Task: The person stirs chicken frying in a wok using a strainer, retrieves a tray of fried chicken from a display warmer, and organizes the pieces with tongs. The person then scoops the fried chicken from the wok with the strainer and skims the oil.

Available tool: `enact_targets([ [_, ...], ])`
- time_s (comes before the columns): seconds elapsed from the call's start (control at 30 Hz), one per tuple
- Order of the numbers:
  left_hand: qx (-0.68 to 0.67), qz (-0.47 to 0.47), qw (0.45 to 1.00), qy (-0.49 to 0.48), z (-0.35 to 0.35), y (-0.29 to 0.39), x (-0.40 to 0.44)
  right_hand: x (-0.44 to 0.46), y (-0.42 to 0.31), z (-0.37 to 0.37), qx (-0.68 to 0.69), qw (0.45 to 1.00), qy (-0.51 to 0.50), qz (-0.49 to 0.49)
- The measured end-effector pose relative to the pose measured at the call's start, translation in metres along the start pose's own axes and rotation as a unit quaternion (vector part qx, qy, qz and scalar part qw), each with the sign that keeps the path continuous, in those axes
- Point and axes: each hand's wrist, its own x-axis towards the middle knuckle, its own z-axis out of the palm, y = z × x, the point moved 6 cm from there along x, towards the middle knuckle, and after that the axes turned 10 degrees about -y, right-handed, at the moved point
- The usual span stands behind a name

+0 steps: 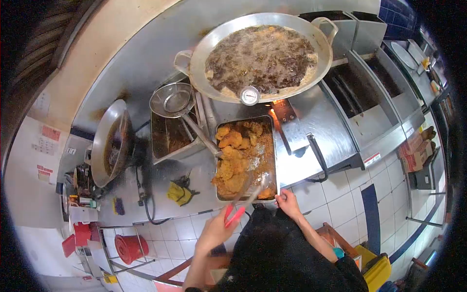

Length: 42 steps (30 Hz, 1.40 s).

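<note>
My left hand is closed around the red grips of metal tongs. The tongs' arms are blurred and reach over the front part of a rectangular metal tray. Pieces of golden fried food, with crumbs around them, fill much of the tray, mostly on its left side. At the tray's front right corner, my right hand has its fingers pinched on the rim. The long handle of a round strainer reaches to the tray's left edge.
Behind the tray, a large two-handled wok holds bubbling oil, with a dial thermometer at its rim and a flame below. Another wok stands left. A yellow-black cloth lies on the counter; fryer basins are right.
</note>
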Motion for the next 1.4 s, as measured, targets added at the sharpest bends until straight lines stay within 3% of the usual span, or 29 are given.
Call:
enact_targets([
  [0.03, -0.001, -0.004, 1.0, -0.002, -0.007, 0.008, -0.01, 0.0, 0.0, 0.0, 0.0, 1.0, -0.003, 0.003],
  [0.1, 0.11, -0.055, 0.987, -0.106, -0.006, 0.013, -0.018, 0.001, 0.0, 0.001, 0.006, 1.0, -0.012, -0.003],
  [0.23, 0.139, -0.031, 0.984, -0.109, 0.015, -0.008, 0.01, 0.002, 0.002, 0.002, 0.051, 0.998, -0.028, -0.01],
  [0.3, 0.077, 0.034, 0.99, -0.111, 0.016, -0.015, 0.027, -0.002, -0.005, 0.002, 0.063, 0.997, -0.033, 0.002],
  [0.47, -0.038, 0.03, 0.987, -0.155, 0.017, -0.045, 0.03, -0.001, -0.003, 0.002, 0.037, 0.999, -0.026, 0.005],
  [0.53, -0.127, -0.052, 0.968, -0.211, 0.025, -0.055, 0.024, 0.0, 0.004, 0.0, 0.022, 0.999, -0.024, 0.002],
  [0.6, -0.177, -0.06, 0.961, -0.202, 0.034, -0.061, 0.018, 0.0, 0.004, 0.001, 0.058, 0.998, -0.014, -0.012],
  [0.67, -0.29, -0.096, 0.939, -0.161, 0.038, -0.07, 0.017, 0.0, 0.004, 0.002, 0.044, 0.999, -0.013, -0.012],
  [0.73, -0.264, -0.065, 0.955, -0.123, 0.032, -0.06, 0.023, 0.001, 0.003, 0.003, 0.025, 1.0, -0.015, -0.01],
  [0.8, -0.199, -0.034, 0.979, -0.023, 0.008, -0.038, 0.038, -0.001, -0.002, 0.001, 0.018, 1.0, 0.001, -0.012],
  [0.87, -0.128, 0.064, 0.983, 0.111, -0.012, -0.019, 0.063, 0.0, -0.003, 0.001, 0.002, 1.0, -0.006, -0.027],
  [0.93, -0.017, 0.033, 0.986, 0.161, -0.03, 0.008, 0.085, 0.001, 0.001, 0.001, -0.015, 0.999, -0.011, -0.042],
  [1.03, 0.032, -0.009, 0.982, 0.185, -0.021, 0.005, 0.143, 0.012, 0.019, 0.001, -0.019, 0.998, -0.021, -0.047],
  [1.2, 0.037, -0.027, 0.982, 0.186, -0.019, 0.026, 0.132, 0.007, 0.01, 0.001, 0.056, 0.997, -0.031, -0.031],
  [1.27, 0.016, 0.001, 0.957, 0.29, -0.02, 0.024, 0.114, 0.007, 0.011, 0.002, 0.039, 0.999, -0.009, -0.022],
  [1.33, 0.013, -0.005, 0.956, 0.294, -0.011, 0.015, 0.116, 0.008, 0.026, 0.003, 0.061, 0.997, -0.029, -0.039],
  [1.4, -0.01, -0.003, 0.975, 0.221, -0.008, 0.013, 0.121, 0.011, 0.022, -0.008, -0.119, 0.992, 0.006, -0.038],
])
